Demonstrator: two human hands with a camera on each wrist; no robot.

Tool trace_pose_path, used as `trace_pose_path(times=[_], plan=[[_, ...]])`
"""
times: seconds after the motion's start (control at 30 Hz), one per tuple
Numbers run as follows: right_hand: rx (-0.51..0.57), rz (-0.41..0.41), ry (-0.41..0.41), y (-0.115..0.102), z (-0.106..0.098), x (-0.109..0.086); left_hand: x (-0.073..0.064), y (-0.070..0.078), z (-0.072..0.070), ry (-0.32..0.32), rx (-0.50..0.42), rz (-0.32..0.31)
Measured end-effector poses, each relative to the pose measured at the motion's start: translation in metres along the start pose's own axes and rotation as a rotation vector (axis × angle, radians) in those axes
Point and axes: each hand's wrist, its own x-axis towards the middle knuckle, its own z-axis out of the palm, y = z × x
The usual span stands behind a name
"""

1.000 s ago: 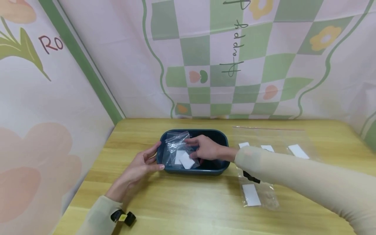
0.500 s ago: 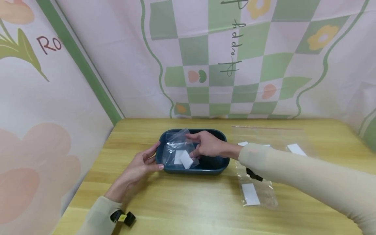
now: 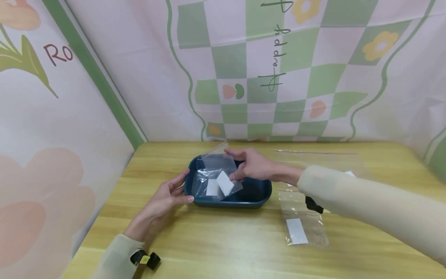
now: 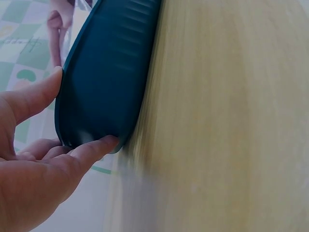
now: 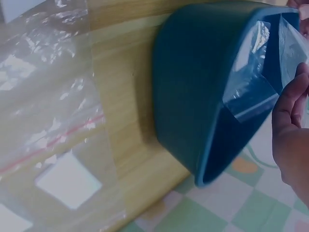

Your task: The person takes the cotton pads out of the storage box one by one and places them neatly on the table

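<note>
A dark blue plastic container (image 3: 244, 203) stands on the table. My left hand (image 3: 162, 199) grips its left end, the thumb at the front corner and the fingers spread toward the back; the left wrist view shows them against the container's outer wall (image 4: 104, 82). My right hand (image 3: 256, 166) pinches the edge of a clear zip bag (image 3: 219, 161) with a white rectangular piece (image 3: 225, 183) inside. This bag hangs tilted over the container, its zip edge above the back rim. Under it, another white piece (image 3: 211, 187) in clear plastic lies in the container.
Right of the container, several clear zip bags lie flat on the wooden table (image 3: 223, 240). One near bag (image 3: 318, 228) has a white piece (image 3: 297, 231) in it; my right sleeve covers part of the others. A patterned cloth (image 3: 230, 62) hangs behind the table.
My right hand has lifted the zip bag up and slightly toward the back right, and its white piece has shifted up with it. The left hand keeps its hold on the container.
</note>
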Motion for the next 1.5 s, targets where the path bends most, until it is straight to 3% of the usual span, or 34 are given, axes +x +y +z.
trace_pose_path(times=[0.2,0.4,0.8,1.07,1.27,1.5], plan=[[0.008,-0.020,0.020,-0.009,-0.020,-0.017,-0.001,-0.001,-0.002,-0.001,0.025,0.016],[0.002,0.014,0.071,-0.013,-0.040,-0.042,-0.002,-0.002,-0.002,0.009,0.025,-0.009],[-0.037,0.000,0.165,-0.007,-0.070,-0.113,-0.004,-0.002,-0.001,0.019,0.013,-0.031],[-0.123,0.017,0.233,0.021,-0.081,-0.168,0.000,-0.002,0.000,0.010,0.028,-0.021],[-0.175,0.013,0.252,0.054,-0.084,-0.205,0.001,-0.001,0.000,0.006,0.033,-0.017],[-0.217,0.099,0.252,0.094,-0.089,-0.244,0.000,-0.001,-0.001,-0.004,0.047,0.009]])
